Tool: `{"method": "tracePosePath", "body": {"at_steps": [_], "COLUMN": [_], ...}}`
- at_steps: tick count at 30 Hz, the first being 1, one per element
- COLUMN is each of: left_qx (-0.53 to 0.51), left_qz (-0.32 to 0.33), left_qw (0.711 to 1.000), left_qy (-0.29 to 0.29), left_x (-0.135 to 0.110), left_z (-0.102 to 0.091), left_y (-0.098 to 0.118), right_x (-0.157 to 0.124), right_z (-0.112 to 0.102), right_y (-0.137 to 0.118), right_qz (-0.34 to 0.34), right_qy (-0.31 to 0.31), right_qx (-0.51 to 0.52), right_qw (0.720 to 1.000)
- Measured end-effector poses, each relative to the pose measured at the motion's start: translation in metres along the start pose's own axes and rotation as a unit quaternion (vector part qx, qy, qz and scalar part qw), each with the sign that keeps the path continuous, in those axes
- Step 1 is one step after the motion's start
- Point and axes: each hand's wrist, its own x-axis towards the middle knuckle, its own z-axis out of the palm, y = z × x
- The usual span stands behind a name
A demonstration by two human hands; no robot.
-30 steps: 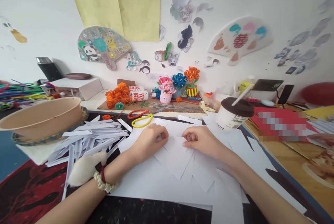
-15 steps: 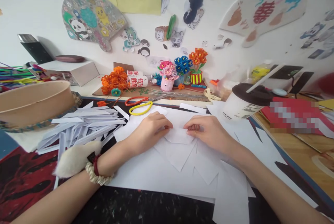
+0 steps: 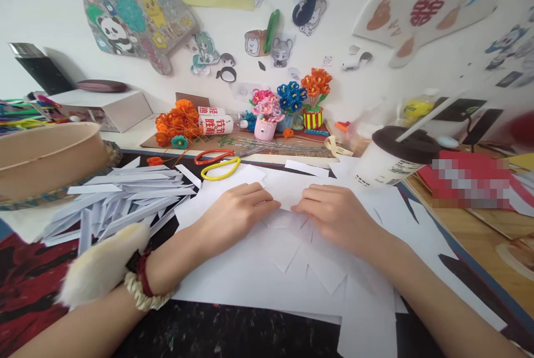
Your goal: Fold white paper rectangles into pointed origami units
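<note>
From the head camera, my left hand (image 3: 236, 212) and right hand (image 3: 334, 216) lie palm down on the worktop (image 3: 233, 336), fingertips almost meeting. The fingers are loosely stretched and clasp nothing; they press flat on a small white paper piece (image 3: 287, 197). It is plain and unmarked, with straight cut edges, and it lies between my hands on a spread of white sheets (image 3: 246, 285) and pointed offcuts (image 3: 325, 274). A heap of folded white strips (image 3: 125, 199) lies to the left, scissors (image 3: 219, 164) lie just beyond my left hand, and a lidded cup (image 3: 390, 164) stands to the right.
</note>
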Motion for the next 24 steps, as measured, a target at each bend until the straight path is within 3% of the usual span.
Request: {"method": "tracePosePath", "body": {"at_steps": [9,24], "left_qx": [0.148,0.179], "left_qz": [0.067,0.078], "left_qw": [0.986,0.979], "left_qy": [-0.03,-0.049], "left_x": [0.002,0.003], "left_z": [-0.001,0.002], "left_y": [0.007,0.007], "right_x": [-0.001,0.001], "right_z": [0.006,0.007], "right_y": [-0.009,-0.02], "right_qz": [-0.009,0.05], "right_qy": [-0.007,-0.055], "right_qx": [-0.068,-0.079], "right_qw": [0.998,0.994]}}
